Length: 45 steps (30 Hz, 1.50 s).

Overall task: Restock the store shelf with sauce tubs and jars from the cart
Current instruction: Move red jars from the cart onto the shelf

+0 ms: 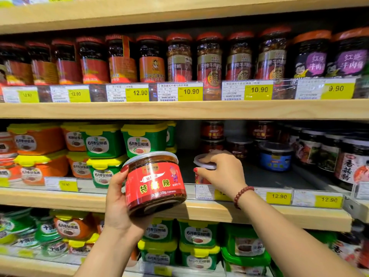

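Observation:
My left hand point(117, 198) holds a clear jar of red chili sauce point(154, 182) with a red label, tilted, in front of the middle shelf's wooden edge point(259, 215). My right hand point(221, 172) rests on top of a second, similar red-labelled jar point(203, 166) that stands on the middle shelf near its front, fingers wrapped over its clear lid. A bead bracelet circles the right wrist. The cart is out of view.
Green and orange sauce tubs point(103, 140) are stacked on the middle shelf at left. Dark jars point(239, 146) and a blue tub point(275, 156) stand behind and right of my right hand, with dark bare shelf floor point(269, 176) between. Jars point(179, 58) line the shelf above; more tubs point(197, 234) fill the one below.

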Available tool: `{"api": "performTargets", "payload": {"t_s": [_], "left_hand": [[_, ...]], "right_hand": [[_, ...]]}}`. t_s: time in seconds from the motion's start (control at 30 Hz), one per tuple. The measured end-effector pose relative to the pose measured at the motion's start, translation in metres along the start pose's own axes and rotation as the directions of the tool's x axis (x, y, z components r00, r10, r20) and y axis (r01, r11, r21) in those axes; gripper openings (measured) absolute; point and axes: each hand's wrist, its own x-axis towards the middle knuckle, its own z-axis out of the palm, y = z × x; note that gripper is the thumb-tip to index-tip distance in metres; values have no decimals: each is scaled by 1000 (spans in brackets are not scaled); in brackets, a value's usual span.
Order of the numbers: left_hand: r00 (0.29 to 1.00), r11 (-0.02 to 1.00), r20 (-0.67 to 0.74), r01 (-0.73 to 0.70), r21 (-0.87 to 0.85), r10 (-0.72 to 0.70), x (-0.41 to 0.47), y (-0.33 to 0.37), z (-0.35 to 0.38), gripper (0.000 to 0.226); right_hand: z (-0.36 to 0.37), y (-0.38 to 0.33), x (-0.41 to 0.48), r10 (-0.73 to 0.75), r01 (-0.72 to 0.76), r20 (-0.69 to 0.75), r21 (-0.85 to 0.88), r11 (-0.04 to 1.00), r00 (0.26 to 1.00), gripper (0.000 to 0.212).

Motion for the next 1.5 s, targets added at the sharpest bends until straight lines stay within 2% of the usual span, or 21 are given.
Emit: {"api": "performTargets", "payload": {"t_s": [0.1,0.23,0.33,0.53,0.73,0.8,0.9,1.0,1.1,1.17,1.3,1.43,1.5], "left_hand": [[1000,1000,15,-18,19,18,0,2,7,64],[999,997,-1,-33,63,33,2,0,11,78],[999,996,-25,-41,80,43,5,-4,11,78],[999,994,1,-50,99,51,13,-8,25,72],[995,992,75,-68,103,60,27,-13,45,79],[995,991,83,-67,114,58,32,-13,47,83],[992,990,113,-69,120,55,38,-15,50,81],[987,988,149,-75,133,55,44,-19,55,76],[980,978,190,-95,187,59,52,-25,62,88],[971,971,229,-113,212,63,57,-30,63,79],[965,938,242,-171,302,98,69,-31,64,87],[965,858,219,-230,459,141,79,-23,70,73],[961,813,192,-271,515,199,84,-21,71,63]], "right_hand": [[-5,4,4,-33,28,65,72,997,997,29],[-14,17,9,-175,106,214,298,949,961,22],[-24,27,10,-241,88,318,428,899,917,23],[-33,41,10,-270,66,353,495,867,896,23],[-37,39,6,-271,88,326,479,873,906,32],[-43,30,0,-254,33,277,614,789,927,42],[-60,10,-8,-202,-87,251,803,590,946,52],[-69,-7,-12,-193,-180,339,808,561,921,66],[-69,-18,-13,-155,-195,344,788,584,926,55],[-66,-20,-12,-85,-229,335,786,574,938,53],[-59,-23,-12,31,-233,253,826,513,967,61],[-51,-24,-11,75,-157,138,873,462,988,45],[-45,-22,-7,99,-126,90,874,469,991,48]]}}
